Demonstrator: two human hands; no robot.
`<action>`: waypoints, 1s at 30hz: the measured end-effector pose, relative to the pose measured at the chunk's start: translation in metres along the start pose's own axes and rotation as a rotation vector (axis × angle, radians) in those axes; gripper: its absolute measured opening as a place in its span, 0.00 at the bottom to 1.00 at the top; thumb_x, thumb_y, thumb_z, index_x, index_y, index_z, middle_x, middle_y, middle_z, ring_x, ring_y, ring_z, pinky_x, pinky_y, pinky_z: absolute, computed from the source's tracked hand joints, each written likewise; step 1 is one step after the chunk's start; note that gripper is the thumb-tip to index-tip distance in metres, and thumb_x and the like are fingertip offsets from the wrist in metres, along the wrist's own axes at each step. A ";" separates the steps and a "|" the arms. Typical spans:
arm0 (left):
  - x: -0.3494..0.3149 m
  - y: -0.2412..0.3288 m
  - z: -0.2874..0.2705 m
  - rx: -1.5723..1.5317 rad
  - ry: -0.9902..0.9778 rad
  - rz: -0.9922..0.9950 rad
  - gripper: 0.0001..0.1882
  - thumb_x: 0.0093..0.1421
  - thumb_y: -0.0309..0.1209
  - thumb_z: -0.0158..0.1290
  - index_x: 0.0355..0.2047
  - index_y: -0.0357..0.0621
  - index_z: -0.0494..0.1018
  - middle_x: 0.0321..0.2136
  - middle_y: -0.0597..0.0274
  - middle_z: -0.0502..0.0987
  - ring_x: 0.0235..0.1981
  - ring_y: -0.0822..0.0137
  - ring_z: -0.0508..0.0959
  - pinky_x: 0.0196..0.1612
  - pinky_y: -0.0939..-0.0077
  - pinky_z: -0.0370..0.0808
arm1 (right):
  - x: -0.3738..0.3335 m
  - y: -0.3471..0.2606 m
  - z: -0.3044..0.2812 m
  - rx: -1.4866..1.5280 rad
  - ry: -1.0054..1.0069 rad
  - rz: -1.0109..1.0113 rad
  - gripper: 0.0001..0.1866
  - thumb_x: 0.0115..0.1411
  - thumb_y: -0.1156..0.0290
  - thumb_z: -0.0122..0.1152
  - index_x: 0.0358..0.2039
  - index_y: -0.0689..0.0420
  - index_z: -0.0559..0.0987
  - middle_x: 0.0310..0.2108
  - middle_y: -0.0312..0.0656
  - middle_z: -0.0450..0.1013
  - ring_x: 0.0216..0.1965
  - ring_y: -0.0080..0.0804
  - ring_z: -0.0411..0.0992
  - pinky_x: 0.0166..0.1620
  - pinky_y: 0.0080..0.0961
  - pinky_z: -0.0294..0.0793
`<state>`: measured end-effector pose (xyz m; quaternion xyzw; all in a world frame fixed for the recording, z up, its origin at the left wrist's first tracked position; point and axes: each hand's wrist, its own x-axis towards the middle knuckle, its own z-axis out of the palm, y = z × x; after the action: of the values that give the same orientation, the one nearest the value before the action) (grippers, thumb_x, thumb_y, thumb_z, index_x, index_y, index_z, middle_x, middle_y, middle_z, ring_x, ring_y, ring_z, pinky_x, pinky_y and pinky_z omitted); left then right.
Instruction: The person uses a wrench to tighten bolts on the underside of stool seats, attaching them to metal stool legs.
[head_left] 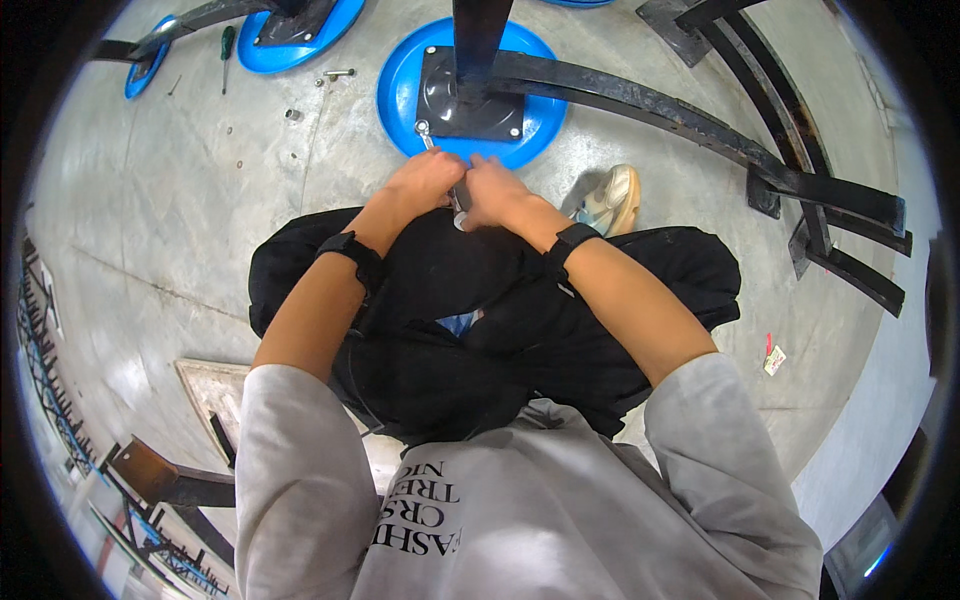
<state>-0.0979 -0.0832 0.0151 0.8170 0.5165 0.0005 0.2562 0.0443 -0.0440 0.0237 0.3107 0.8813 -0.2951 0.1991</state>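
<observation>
A metal wrench [429, 140] sits with its far end on the bolt at the near left corner of a black mounting plate [450, 95]. The plate lies on the underside of a round blue seat [395, 75]. My left hand [428, 178] is closed around the middle of the wrench. Close beside it, my right hand [495, 190] is closed on the wrench's near part, and its rounded end [460, 221] shows below the fingers. The fingers partly hide the shaft. Another bolt [515, 132] shows at the plate's near right corner.
A black steel frame [640, 112] runs from the seat to the right. On the floor at the far left lie a green-handled screwdriver [226, 50], a socket [292, 114], a bolt [340, 73] and small washers. Another blue seat [270, 58] is beyond them. A paper tag [774, 360] lies right.
</observation>
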 end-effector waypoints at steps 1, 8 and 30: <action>0.001 0.000 0.000 -0.002 -0.005 -0.002 0.18 0.36 0.27 0.59 0.30 0.37 0.70 0.31 0.50 0.72 0.37 0.52 0.71 0.44 0.64 0.68 | -0.001 -0.001 -0.002 -0.008 0.003 -0.004 0.32 0.29 0.56 0.71 0.35 0.62 0.75 0.45 0.48 0.64 0.46 0.44 0.62 0.51 0.31 0.62; 0.012 -0.003 0.006 0.027 0.075 -0.077 0.09 0.38 0.23 0.53 0.24 0.37 0.72 0.24 0.50 0.74 0.30 0.51 0.74 0.33 0.64 0.72 | 0.003 0.003 -0.007 -0.023 -0.012 -0.113 0.33 0.28 0.59 0.69 0.36 0.64 0.73 0.41 0.50 0.65 0.43 0.45 0.63 0.47 0.32 0.65; 0.001 -0.009 0.020 -0.026 0.108 -0.091 0.13 0.39 0.22 0.50 0.30 0.37 0.71 0.29 0.53 0.73 0.38 0.54 0.71 0.44 0.63 0.66 | -0.003 0.000 -0.007 0.062 0.011 -0.139 0.32 0.28 0.59 0.69 0.34 0.65 0.74 0.42 0.50 0.64 0.43 0.46 0.63 0.46 0.33 0.66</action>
<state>-0.0996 -0.0880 -0.0061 0.7881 0.5661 0.0397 0.2384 0.0452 -0.0408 0.0311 0.2565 0.8922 -0.3338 0.1638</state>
